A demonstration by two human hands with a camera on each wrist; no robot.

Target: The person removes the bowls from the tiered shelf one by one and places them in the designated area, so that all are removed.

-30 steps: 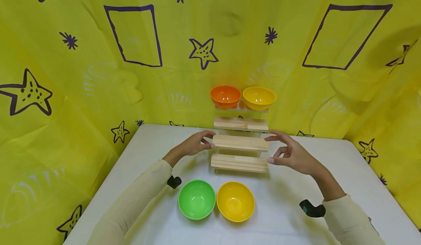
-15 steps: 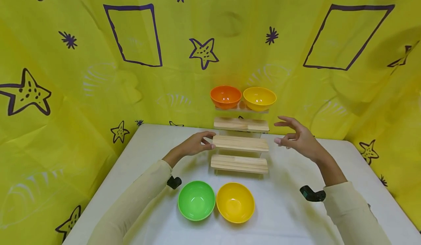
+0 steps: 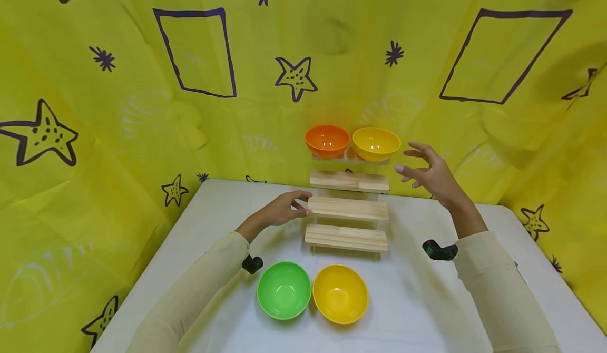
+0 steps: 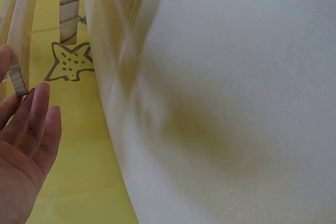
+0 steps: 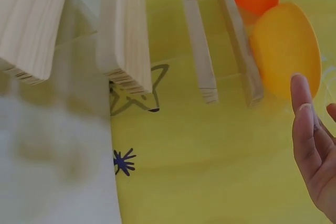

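A stepped wooden shelf rack (image 3: 348,208) with several slats stands toward the back of the table. My left hand (image 3: 284,208) grips the left end of one middle slat, and its fingers (image 4: 39,114) and thumb lie about the slat's end in the left wrist view. On the top slat sit an orange bowl (image 3: 327,142) and, to its right, a yellow bowl (image 3: 376,145). Held in the air just right of that yellow bowl, my right hand (image 3: 433,174) has thumb and fingers spread. Its fingertips overlap the yellow bowl's edge in the right wrist view.
On the white table (image 3: 403,311), in front of the rack, a green bowl (image 3: 284,291) and a second yellow bowl (image 3: 340,295) stand side by side. A yellow curtain (image 3: 265,116) with drawn starfish hangs behind and along both sides.
My right hand has let go of the rack's right side and risen to beside the upper yellow bowl. My left hand stays at its slat.
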